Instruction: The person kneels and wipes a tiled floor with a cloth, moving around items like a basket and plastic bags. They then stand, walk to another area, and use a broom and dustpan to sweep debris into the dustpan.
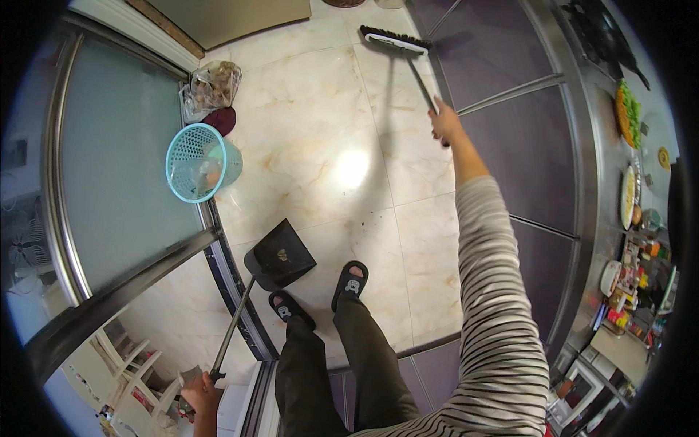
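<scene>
My right hand (446,124) grips the dark handle of a broom (396,41), its arm stretched far forward. The broom's white head with black bristles rests on the floor against the foot of the purple cabinets. At the lower left, my left hand (201,392) is closed around the upper end of a long-handled dustpan (281,255). The black pan stands on the tiles just ahead of my slippered feet, with a small bit of something in it. Several dark crumbs (363,223) lie on the marble-look floor (306,164) to the right of the pan.
A light-blue lattice waste basket (235,158) stands by the frosted sliding door (128,158) at left. Behind it are a dark red object (221,121) and a clear plastic bag (215,84) with contents. Purple cabinets (524,158) and a steel counter with dishes run along the right.
</scene>
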A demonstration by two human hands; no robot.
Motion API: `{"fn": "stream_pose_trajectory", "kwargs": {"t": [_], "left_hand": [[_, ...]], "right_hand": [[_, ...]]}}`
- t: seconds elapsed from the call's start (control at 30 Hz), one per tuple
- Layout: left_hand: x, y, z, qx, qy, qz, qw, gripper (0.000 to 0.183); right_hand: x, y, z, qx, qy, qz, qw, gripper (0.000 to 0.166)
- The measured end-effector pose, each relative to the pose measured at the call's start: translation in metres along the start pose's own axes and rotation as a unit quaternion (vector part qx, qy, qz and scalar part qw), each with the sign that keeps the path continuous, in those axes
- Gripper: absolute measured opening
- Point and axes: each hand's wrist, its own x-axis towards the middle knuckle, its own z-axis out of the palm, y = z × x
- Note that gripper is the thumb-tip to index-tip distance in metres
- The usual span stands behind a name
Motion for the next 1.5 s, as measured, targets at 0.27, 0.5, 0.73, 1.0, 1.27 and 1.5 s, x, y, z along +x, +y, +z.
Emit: {"fn": "stream_pose_trajectory", "kwargs": {"t": [0.27, 0.5, 0.73, 1.0, 1.27, 1.5], "left_hand": [[0.003, 0.011, -0.009, -0.021, 0.001, 0.01, 1.0, 0.036], [0.013, 0.02, -0.01, -0.003, 0.005, -0.002, 1.0, 0.038], [0.013, 0.023, -0.006, -0.031, 0.022, 0.014, 0.999, 0.039], [0.014, 0.037, -0.011, -0.006, 0.048, 0.019, 0.999, 0.039], [0.006, 0.045, -0.005, -0.039, 0.051, -0.003, 0.998, 0.038], [0.006, 0.051, -0.015, -0.057, 0.061, -0.006, 0.996, 0.036]], "right_hand": [[0.034, 0.106, 0.017, -0.318, 0.077, -0.001, 0.945, 0.046], [-0.213, 0.218, 0.079, -0.118, -0.071, 0.042, 0.99, 0.058], [-0.42, 0.14, -0.014, 0.052, -0.198, 0.198, 0.958, 0.05], [-0.1, 0.092, 0.004, 0.021, -0.02, -0.018, 0.999, 0.047], [-0.218, 0.157, 0.081, -0.242, -0.148, -0.06, 0.957, 0.065], [-0.371, 0.074, -0.033, -0.008, -0.248, 0.136, 0.959, 0.055]]}}
